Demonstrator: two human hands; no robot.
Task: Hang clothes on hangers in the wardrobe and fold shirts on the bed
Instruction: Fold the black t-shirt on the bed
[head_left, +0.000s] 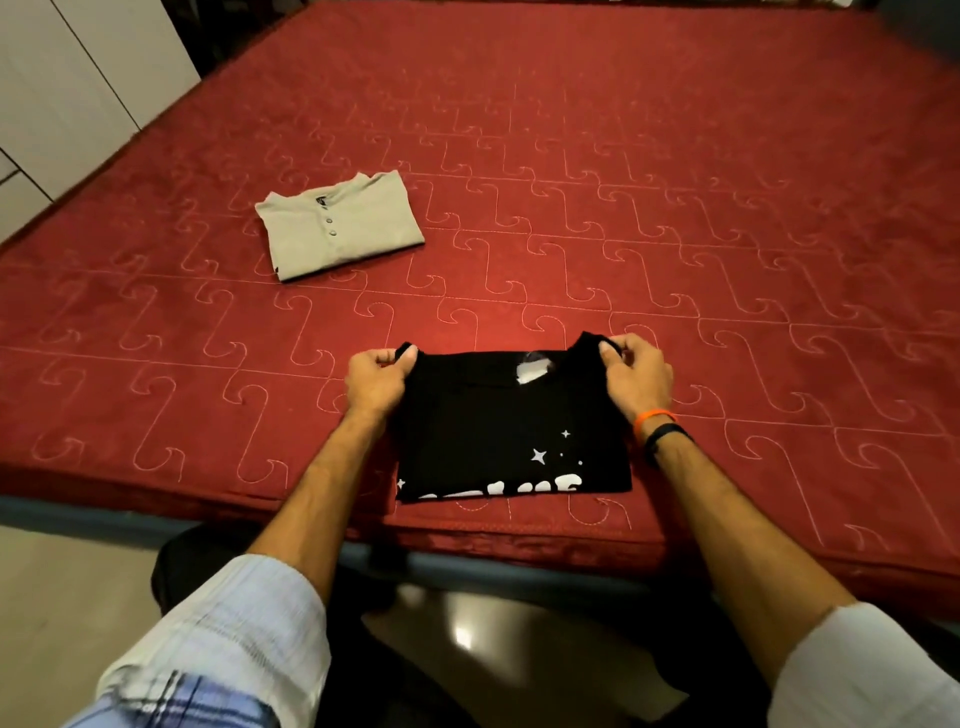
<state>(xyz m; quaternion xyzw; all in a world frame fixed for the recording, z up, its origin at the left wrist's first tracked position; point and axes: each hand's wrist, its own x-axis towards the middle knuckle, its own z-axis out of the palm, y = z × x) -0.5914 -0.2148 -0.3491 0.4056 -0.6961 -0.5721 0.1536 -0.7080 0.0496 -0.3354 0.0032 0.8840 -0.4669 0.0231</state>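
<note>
Folded black cotton T-shirt with white stars and lettering (511, 431) is laid near the front edge of the bed covered in a dark red quilted spread (675, 208), its printed part toward the person. Its far left corner is pinched by the left hand (376, 379), the thumb and curled fingers (410, 356) being closed on the fabric. Its far right corner is pinched in the same way by the right hand (636, 376), on whose wrist an orange band (653, 417) and a black band (667, 436) are worn. Both corners are raised slightly off the spread, while the rest of the shirt lies flat. A white label is seen at the neckline, between the two hands. Farther back and to the left, well apart, a folded pale grey buttoned shirt (340, 226) is laid flat on the bed. White wardrobe doors (67, 78) are seen at the upper left, beside the bed.
</note>
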